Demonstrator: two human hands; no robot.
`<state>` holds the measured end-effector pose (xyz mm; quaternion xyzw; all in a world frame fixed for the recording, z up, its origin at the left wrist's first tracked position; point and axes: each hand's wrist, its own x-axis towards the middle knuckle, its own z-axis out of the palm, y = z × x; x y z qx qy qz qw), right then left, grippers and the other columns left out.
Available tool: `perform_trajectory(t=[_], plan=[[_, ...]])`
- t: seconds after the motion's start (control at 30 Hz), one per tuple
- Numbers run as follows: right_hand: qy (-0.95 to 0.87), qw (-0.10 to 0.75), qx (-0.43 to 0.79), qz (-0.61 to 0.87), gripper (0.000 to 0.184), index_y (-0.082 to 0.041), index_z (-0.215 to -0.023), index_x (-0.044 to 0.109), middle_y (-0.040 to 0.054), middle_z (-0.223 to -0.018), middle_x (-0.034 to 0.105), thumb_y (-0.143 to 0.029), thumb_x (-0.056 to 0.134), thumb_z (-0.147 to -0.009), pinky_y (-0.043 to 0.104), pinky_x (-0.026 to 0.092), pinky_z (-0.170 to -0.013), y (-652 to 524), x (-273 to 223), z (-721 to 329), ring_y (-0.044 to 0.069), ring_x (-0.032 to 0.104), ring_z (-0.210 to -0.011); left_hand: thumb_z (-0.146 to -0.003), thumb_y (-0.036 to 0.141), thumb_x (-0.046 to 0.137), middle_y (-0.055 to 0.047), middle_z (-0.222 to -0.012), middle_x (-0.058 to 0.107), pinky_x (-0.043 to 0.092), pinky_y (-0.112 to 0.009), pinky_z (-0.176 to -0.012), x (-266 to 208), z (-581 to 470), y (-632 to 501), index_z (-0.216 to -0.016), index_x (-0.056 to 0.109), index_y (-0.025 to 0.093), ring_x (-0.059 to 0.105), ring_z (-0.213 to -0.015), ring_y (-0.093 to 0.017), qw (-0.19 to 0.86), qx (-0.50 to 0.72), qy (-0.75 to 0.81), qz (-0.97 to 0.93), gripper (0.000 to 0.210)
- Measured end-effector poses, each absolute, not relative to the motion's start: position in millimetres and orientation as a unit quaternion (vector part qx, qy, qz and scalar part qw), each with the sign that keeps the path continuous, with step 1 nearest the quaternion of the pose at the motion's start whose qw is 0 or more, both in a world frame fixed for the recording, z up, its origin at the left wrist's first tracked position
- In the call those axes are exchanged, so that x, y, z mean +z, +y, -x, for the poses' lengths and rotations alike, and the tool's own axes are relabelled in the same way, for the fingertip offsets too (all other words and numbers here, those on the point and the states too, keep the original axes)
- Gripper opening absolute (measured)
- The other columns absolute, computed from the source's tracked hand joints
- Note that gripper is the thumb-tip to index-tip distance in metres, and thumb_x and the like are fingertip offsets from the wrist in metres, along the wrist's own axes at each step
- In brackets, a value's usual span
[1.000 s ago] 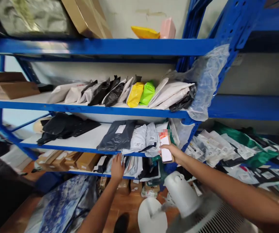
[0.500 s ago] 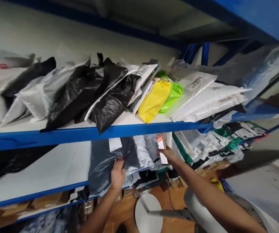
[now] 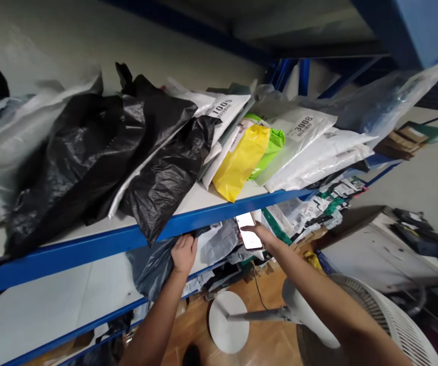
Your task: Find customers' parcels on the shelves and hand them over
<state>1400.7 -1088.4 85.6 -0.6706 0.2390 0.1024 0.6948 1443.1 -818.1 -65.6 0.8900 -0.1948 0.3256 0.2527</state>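
While I am looking forward and down through the head camera, my left hand (image 3: pixel 184 253) is closing on a fold of the dark grey bag (image 3: pixel 150 272), its fingers curling together over the bag's upper right edge with the knuckles facing up. The bag is lying on the lower shelf (image 3: pixel 66 300), just under the blue rail (image 3: pixel 204 217) of the upper shelf, and its near corner is pointing down over the lower shelf's front edge. Because the rail is hiding its back part, I cannot tell which way its long axis is running.

My right hand (image 3: pixel 263 236) is holding the phone (image 3: pixel 251 239) by its sides, the thumb reaching across the bright screen and the other fingers mostly hiding behind it. The phone is facing up towards me, its long axis slanting from far left to near right, its far end pointing at the shelves. A pale grey bag (image 3: pixel 219 245) is lying between my hands. Above them, a black bag (image 3: pixel 167 178), a yellow bag (image 3: pixel 241 163) and a green bag (image 3: pixel 270 155) are leaning along the upper shelf. A fan (image 3: pixel 402 315) is standing below my right forearm.
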Motion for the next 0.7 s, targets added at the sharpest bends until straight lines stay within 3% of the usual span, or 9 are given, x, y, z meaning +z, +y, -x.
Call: perform_trajectory(t=[0.13, 0.3, 0.47, 0.53, 0.63, 0.7], plan=[[0.264, 0.701, 0.114, 0.652, 0.030, -0.015, -0.097, 0.056, 0.0051, -0.061, 0.070, -0.016, 0.066, -0.068, 0.033, 0.054, -0.050, -1107, 94, -1379, 0.022, 0.066, -0.052, -0.091, 0.032, 0.047, -0.011, -0.080, 0.067, 0.045, -0.034, -0.076, -76, -1442, -827, -0.078, 0.060, 0.018, 0.061, -0.082, -0.024, 0.275, 0.293, -0.194, -0.895, 0.023], [0.253, 0.723, 0.112, 0.633, 0.029, -0.014, -0.096, 0.057, 0.0073, -0.066, 0.073, -0.018, 0.067, -0.069, 0.034, 0.055, -0.057, -1115, 96, -1359, 0.022, 0.068, -0.058, -0.091, 0.032, 0.046, -0.012, -0.098, 0.068, 0.045, -0.035, -0.085, -96, -1421, -835, -0.087, 0.060, 0.018, 0.061, -0.094, -0.024, 0.321, 0.236, -0.220, -0.890, 0.021], [0.208, 0.748, 0.109, 0.621, 0.040, -0.014, -0.098, 0.060, 0.0088, -0.074, 0.074, -0.026, 0.075, -0.063, 0.038, 0.056, -0.066, -1112, 117, -1338, 0.024, 0.070, -0.065, -0.091, 0.030, 0.045, -0.011, -0.116, 0.064, 0.044, -0.036, -0.094, -88, -1414, -829, -0.090, 0.059, 0.020, 0.058, -0.107, -0.023, 0.375, 0.188, -0.248, -0.873, 0.017], [0.199, 0.758, 0.103, 0.612, 0.046, -0.014, -0.102, 0.060, 0.0088, -0.077, 0.074, -0.028, 0.077, -0.061, 0.038, 0.055, -0.068, -1110, 129, -1326, 0.025, 0.071, -0.068, -0.090, 0.032, 0.048, -0.012, -0.123, 0.059, 0.038, -0.043, -0.102, -80, -1398, -832, -0.097, 0.060, 0.020, 0.053, -0.116, -0.026, 0.392, 0.181, -0.234, -0.871, 0.018], [0.200, 0.771, 0.089, 0.597, 0.050, -0.014, -0.103, 0.059, 0.0081, -0.075, 0.074, -0.030, 0.077, -0.059, 0.039, 0.055, -0.070, -1108, 141, -1309, 0.025, 0.070, -0.067, -0.083, 0.043, 0.057, -0.018, -0.132, 0.049, 0.026, -0.053, -0.109, -69, -1354, -852, -0.115, 0.058, 0.019, 0.041, -0.128, -0.034, 0.514, 0.124, -0.094, -0.843, 0.040], [0.194, 0.781, 0.095, 0.586, 0.054, -0.014, -0.107, 0.058, 0.0090, -0.077, 0.074, -0.032, 0.076, -0.060, 0.039, 0.054, -0.071, -1109, 145, -1297, 0.025, 0.070, -0.068, -0.081, 0.050, 0.056, -0.019, -0.128, 0.052, 0.033, -0.049, -0.106, -63, -1326, -875, -0.121, 0.052, 0.018, 0.046, -0.124, -0.032, 0.674, -0.067, 0.007, -0.736, 0.052]])
